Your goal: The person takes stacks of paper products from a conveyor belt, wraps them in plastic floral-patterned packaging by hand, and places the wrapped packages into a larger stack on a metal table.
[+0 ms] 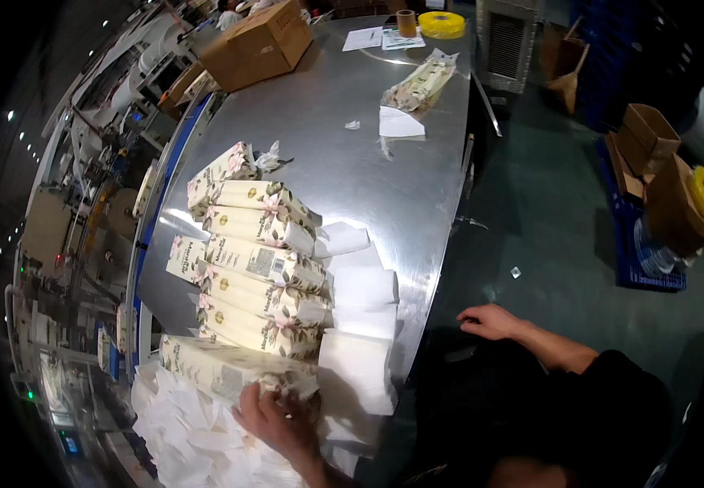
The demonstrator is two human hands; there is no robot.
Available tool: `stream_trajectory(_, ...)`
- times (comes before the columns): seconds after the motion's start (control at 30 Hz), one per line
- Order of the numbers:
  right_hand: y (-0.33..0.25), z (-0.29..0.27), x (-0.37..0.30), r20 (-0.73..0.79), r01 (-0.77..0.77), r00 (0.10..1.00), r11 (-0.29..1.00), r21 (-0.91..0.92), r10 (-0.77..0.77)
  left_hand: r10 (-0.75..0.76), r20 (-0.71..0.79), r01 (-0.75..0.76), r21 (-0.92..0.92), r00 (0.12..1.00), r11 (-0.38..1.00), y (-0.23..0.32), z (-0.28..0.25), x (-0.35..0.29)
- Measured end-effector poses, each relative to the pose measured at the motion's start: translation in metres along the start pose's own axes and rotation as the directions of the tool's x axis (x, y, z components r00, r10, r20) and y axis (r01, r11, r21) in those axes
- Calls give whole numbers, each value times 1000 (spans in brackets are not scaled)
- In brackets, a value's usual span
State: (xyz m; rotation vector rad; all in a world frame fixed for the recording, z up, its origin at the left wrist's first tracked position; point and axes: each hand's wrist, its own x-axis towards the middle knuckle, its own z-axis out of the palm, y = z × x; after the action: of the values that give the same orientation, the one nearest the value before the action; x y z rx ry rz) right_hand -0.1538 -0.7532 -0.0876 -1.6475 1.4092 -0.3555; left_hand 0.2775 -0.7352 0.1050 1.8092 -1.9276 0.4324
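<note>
My left hand [275, 419] bends its fingers over the near end of a floral cream tissue pack [206, 362], the closest in a row. Behind this pack lie several similar tissue packs [258, 264], side by side on the steel table [319, 130]. Folded white tissues [360, 358] stick out along the right ends of the row. A heap of loose white tissue [181, 431] lies to the left of my left hand. Away from the table, my right hand [490, 321] hangs over the floor with fingers loosely bent and apart, and nothing shows in it.
A cardboard box [258, 45] sits at the table's far left. Another clear-wrapped pack [421, 81], papers [364, 38], a brown tape roll [406, 23] and a yellow tape roll [441, 24] are at the far right. Machinery [100, 220] runs along the left; a blue pallet [653, 256] bears boxes.
</note>
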Motion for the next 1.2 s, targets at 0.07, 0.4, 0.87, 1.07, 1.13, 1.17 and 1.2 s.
stream_trajectory(0.07, 7, -30, 42, 63, 95, 993, 995, 26, -96, -145, 34, 137, 171, 989, 976, 17, 5, 10)
stream_trajectory(0.4, 74, -203, 182, 224, 382, 889, 917, 120, -399, -233, -22, 231, -71, 972, 970, 144, 219, 228)
stream_trajectory(0.87, 136, -344, 228, 193, 95, 973, 979, 178, -129, -461, 122, 411, 295, 879, 862, 93, 368, 347)
stream_trajectory(1.07, 110, -333, 238, 248, 191, 945, 976, 104, -212, -129, 82, 122, 84, 988, 989, 190, 416, 344)
stream_trajectory(1.13, 117, -331, 248, 191, 271, 942, 961, 52, -276, 83, 165, -70, -85, 983, 994, 264, 398, 323)
stream_trajectory(1.17, 109, -337, 250, 169, 223, 958, 972, 74, -233, 111, 374, -71, -118, 921, 990, 303, 368, 315)
stream_trajectory(1.2, 104, -341, 254, 179, 159, 968, 983, 95, -174, 162, 316, -108, -182, 935, 977, 322, 348, 294)
